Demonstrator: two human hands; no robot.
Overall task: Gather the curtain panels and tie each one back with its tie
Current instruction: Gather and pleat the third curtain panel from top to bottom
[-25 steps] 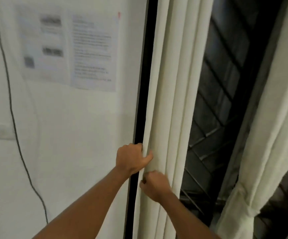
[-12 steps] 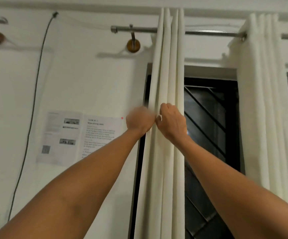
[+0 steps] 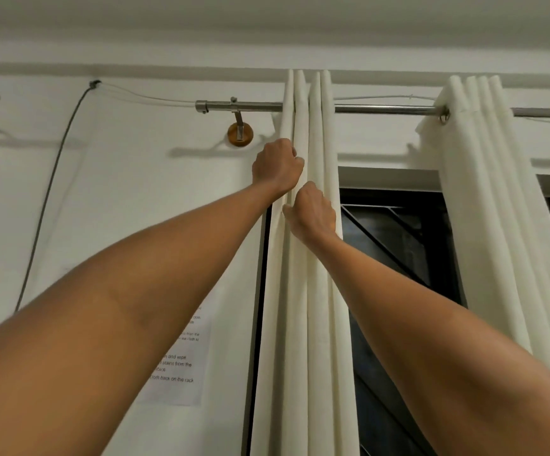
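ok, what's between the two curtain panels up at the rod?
Head view: a bare stretch of rod between the held left panel and the right panel; dark window below it.

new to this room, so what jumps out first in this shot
Two bare arms reach up the middle, the left hand and right hand gripping folds of the gathered curtain panel below the metal rod. To the right, a second white panel hangs beside a dark window.
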